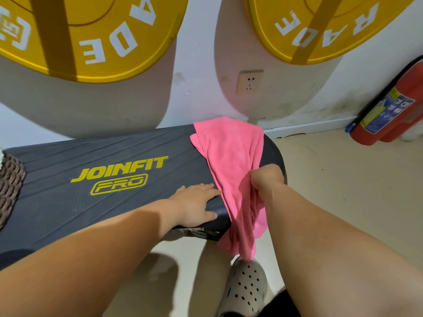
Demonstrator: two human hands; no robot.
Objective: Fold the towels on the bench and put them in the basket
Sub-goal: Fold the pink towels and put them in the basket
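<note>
At the far left edge a brown woven rim (10, 184) sits on the worktop (68, 213). It is probably the basket, though only a sliver of it shows. The dark padded worktop runs rightward from it with a yellow logo across its middle.

The person's left hand (194, 204) lies palm down near the front edge, fingers straight and close together. Its fingertips reach the edge of the pink towel (231, 156).

The towel is draped over the right end of the worktop. Its far part lies rumpled on top, and its near part hangs off the front edge, the lowest tip just above a grey clog (246, 287). The right hand (265, 179) has its fingers curled round a gathered bunch of the cloth where it leaves the worktop. A red fire extinguisher (389, 110) leans against the wall well to the right.

The towel looks thin, light and quite limp. It should lift with no effort and cannot be damaged, but it will not keep any shape by itself. A fistful in the middle only makes ropy creases. It would be better held by two neighbouring corners along one hem, pulled taut, laid on the bare stretch of worktop and smoothed with a flat palm before each fold.
</note>
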